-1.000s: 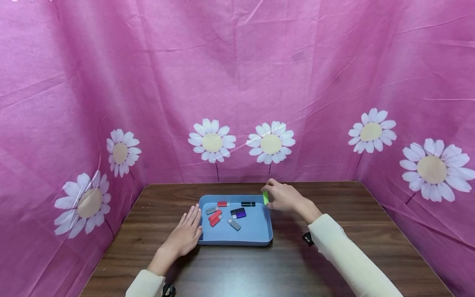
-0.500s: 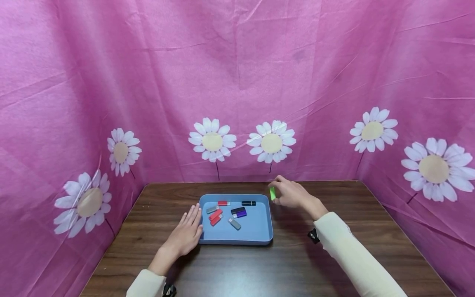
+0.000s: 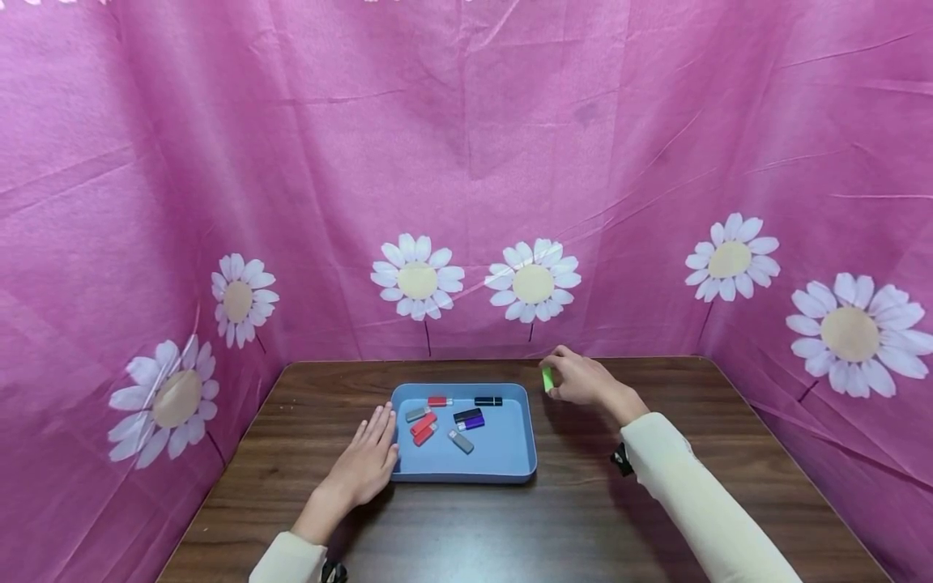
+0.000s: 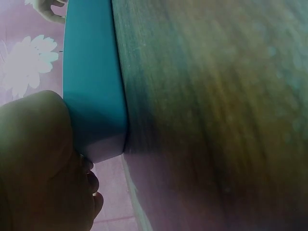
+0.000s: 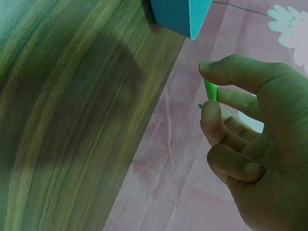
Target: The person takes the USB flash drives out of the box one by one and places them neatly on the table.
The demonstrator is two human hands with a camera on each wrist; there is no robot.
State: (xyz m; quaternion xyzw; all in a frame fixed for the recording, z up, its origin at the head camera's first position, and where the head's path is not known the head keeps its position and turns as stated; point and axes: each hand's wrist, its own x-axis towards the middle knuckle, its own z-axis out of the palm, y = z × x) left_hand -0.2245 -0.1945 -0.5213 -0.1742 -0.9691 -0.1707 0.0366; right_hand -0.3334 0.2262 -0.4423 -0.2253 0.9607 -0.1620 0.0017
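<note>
Tray (image 3: pixel 506 457): eight USB sticks (image 3: pixel 461 442); right fingers (image 5: pixel 240 70) pinch one green piece (image 5: pixel 211 91) (left fingers (image 3: pixel 375 423) straight).

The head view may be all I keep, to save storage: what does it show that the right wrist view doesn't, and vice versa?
Only the head view: the bare left hand against the blue rectangular tray, the red, grey, black and purple USB sticks inside, both cream sleeves.

Only the right wrist view: lower curled fingers of the bare right hand, hidden from above.

Both: the right hand pinching a bright green oblong piece, the tray (one corner in the wrist view), brown wooden table and pink daisy-printed curtain.
</note>
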